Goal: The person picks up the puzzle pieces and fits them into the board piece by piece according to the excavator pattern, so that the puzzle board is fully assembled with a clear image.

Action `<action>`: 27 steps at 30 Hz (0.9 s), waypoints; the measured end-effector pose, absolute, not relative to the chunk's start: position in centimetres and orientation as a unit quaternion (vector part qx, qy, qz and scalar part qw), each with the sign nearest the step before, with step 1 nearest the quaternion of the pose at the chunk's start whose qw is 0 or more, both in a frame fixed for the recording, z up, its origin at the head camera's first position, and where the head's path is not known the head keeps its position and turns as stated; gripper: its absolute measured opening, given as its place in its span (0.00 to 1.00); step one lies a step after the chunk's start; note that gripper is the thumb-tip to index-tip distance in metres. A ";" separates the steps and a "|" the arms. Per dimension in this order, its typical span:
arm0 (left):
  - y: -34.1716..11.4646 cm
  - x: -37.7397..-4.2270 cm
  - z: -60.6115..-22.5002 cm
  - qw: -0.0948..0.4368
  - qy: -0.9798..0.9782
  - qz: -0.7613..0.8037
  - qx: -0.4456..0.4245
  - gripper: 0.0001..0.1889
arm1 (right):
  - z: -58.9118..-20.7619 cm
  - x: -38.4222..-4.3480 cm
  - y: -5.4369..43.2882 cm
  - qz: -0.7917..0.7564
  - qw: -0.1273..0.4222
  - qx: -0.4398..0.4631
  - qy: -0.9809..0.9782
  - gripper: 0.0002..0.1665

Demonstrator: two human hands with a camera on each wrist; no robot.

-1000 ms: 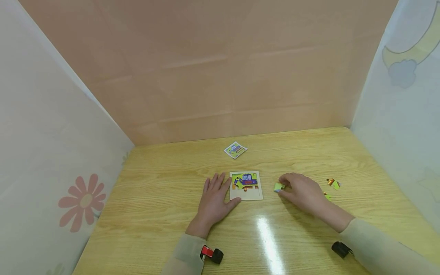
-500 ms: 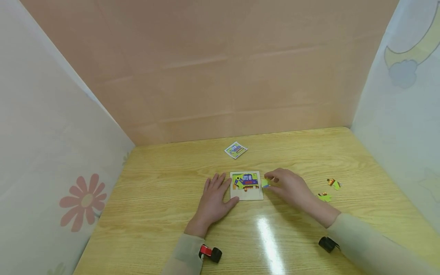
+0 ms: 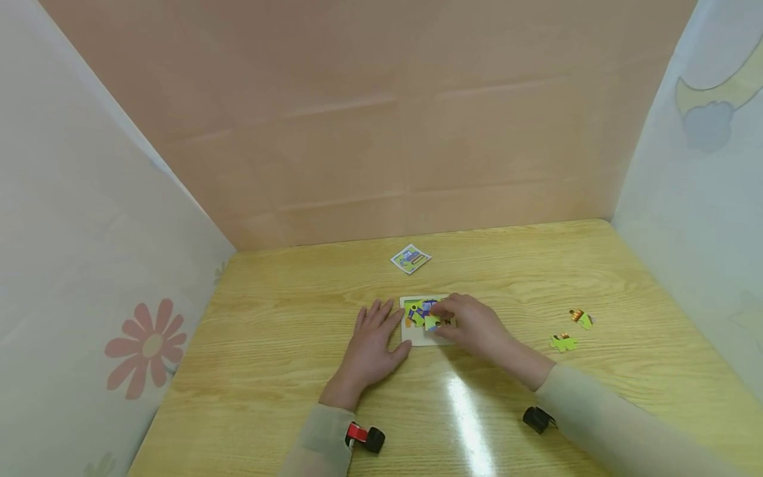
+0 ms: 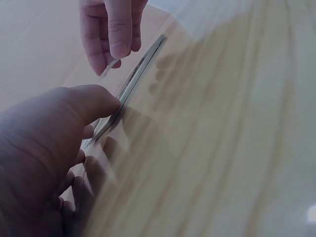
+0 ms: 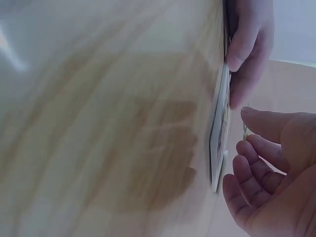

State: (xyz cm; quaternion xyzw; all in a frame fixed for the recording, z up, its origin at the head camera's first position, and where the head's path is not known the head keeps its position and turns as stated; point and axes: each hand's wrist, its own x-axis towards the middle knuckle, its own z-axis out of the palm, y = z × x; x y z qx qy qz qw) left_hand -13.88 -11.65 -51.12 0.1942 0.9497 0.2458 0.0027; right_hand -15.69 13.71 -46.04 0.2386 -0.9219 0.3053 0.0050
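Note:
A small jigsaw puzzle board (image 3: 418,340) with a pale frame and a partly filled digger picture lies flat on the wooden table. Beside its left edge my left hand (image 3: 368,351) rests with fingers spread, the index fingertip and thumb tip touching the frame. In the left wrist view, that thumb (image 4: 96,101) presses the board's edge. Between thumb and fingertips my right hand (image 3: 477,329) pinches a green puzzle piece (image 3: 432,323), held just above the board. This hand covers the board's right part. The piece (image 5: 245,132) shows edge-on in the right wrist view.
Two loose puzzle pieces, one green (image 3: 563,342) and one green and orange (image 3: 582,318), lie to the right. A picture card (image 3: 410,259) with the digger lies behind the board. A pinkish-brown sheet (image 3: 310,165) stands along the table's back edge.
My right hand has moved left with the puzzle piece, from the table right of the board to over the board. The left hand has stayed in place beside the frame.

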 end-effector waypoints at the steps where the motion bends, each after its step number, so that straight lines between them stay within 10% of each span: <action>1: -11.6 -13.8 -51.1 0.001 0.950 0.243 0.197 0.35 | -46.1 -15.7 13.5 0.305 0.006 0.242 -0.921 0.18; 27: -11.5 -13.9 -51.1 -0.003 0.955 0.215 0.205 0.38 | -47.0 -17.0 11.1 0.247 -0.013 0.310 -0.918 0.16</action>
